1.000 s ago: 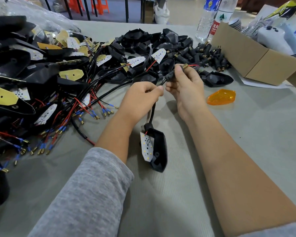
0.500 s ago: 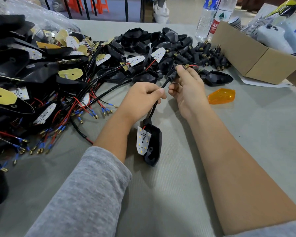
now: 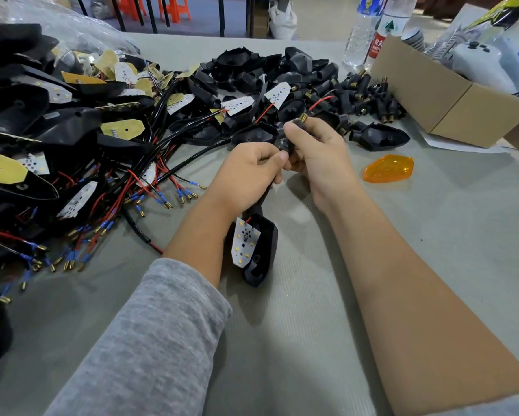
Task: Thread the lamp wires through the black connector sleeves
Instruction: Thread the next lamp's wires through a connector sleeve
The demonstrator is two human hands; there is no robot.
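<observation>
two hands at work over the table (image 3: pixel 432 265): left hand (image 3: pixel 246 175) pinched tight on the black lamp wire (image 3: pixel 265 195), likely to hold it taut; right hand (image 3: pixel 315 151) curled round the black connector sleeve (image 3: pixel 294 127), brass tip up, red wire (image 3: pixel 319 102) emerging there; lamp housing (image 3: pixel 259 250) dangling below on the wire, just above the table; spare sleeves (image 3: pixel 369 97) heaped beyond
</observation>
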